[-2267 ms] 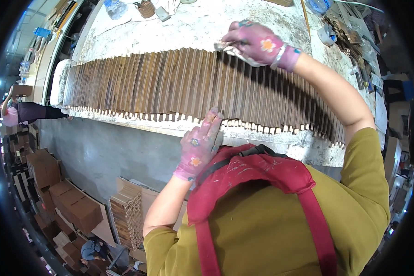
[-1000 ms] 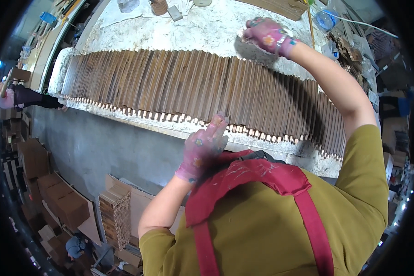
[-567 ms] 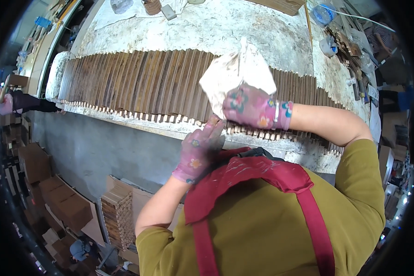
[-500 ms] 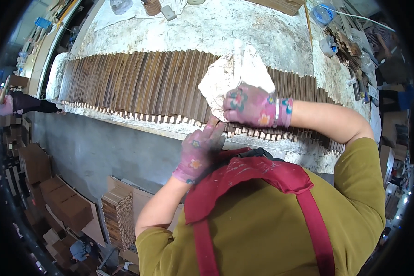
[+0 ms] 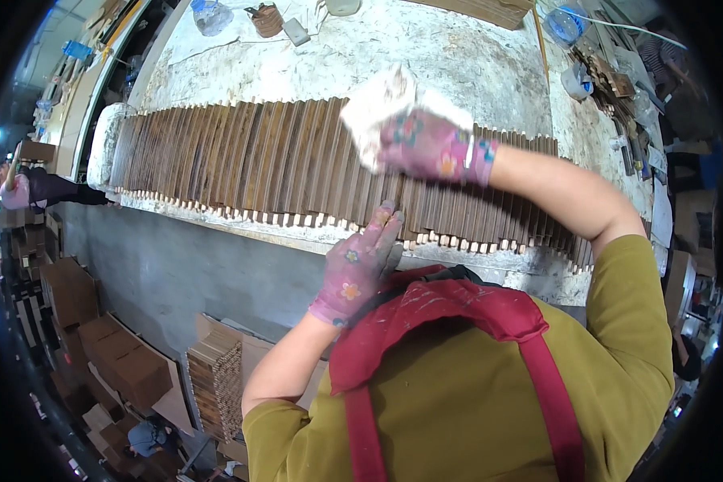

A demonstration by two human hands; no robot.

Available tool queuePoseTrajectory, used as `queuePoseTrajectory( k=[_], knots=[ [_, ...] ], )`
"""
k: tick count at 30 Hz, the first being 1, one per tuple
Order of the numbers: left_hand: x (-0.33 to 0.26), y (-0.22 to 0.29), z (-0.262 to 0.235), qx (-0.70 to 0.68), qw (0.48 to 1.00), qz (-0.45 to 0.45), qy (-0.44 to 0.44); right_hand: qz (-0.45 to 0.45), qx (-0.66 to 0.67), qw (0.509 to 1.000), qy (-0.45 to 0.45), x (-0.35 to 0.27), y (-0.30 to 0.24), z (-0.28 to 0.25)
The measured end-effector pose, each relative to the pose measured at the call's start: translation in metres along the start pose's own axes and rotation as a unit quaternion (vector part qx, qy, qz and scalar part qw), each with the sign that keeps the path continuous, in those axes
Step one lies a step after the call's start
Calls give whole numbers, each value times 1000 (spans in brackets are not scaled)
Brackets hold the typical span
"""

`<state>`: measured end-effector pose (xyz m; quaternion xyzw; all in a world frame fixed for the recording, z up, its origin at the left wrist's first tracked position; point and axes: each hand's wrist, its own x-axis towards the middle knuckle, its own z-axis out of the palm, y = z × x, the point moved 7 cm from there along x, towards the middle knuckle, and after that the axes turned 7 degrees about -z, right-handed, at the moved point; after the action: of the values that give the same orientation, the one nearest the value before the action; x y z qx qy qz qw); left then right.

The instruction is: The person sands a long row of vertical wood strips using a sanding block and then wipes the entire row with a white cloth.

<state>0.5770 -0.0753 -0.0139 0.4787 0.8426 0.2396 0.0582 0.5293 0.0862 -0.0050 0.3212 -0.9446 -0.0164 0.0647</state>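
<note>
A long row of dark brown wooden strips (image 5: 249, 161) lies side by side across the white-stained table (image 5: 273, 72), with pale pegs showing at their ends. My right hand (image 5: 430, 146), in a pink flowered glove, is closed on a white cloth (image 5: 377, 108) over the far half of the strips. Part of the cloth is hidden beneath that hand. My left hand (image 5: 360, 261), gloved alike, has its fingers stretched out, and the fingertips rest on the near ends of the strips at mid-row.
Along the far side are a clear plastic container (image 5: 211, 16), a reddish-brown coil (image 5: 265, 20) and a cardboard box (image 5: 490, 10). More wood pieces (image 5: 606, 80) lie at the right. Cardboard boxes (image 5: 124, 361) and stacked strips (image 5: 215, 386) stand on the floor at lower left. Other people are at the far left and lower left.
My right hand has moved the cloth away from me, from the near ends toward the far ends. My left fingers have straightened and reach slightly farther onto the strips.
</note>
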Motion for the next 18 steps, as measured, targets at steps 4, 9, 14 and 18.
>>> queuePoseTrajectory(
  k=[4,9,14,18],
  knots=[
    [2,3,-5,5,1000,17,3,250,44,951,-174,-12,119,8],
    [-2,-32,-40,49,992,-70,98,103,93,989,51,41,39,-49],
    [-11,-49,-23,56,994,-85,32,-72,119,988,62,40,-17,-5],
    [-6,-46,-25,33,995,-91,14,228,205,952,-7,31,101,32]
  ],
)
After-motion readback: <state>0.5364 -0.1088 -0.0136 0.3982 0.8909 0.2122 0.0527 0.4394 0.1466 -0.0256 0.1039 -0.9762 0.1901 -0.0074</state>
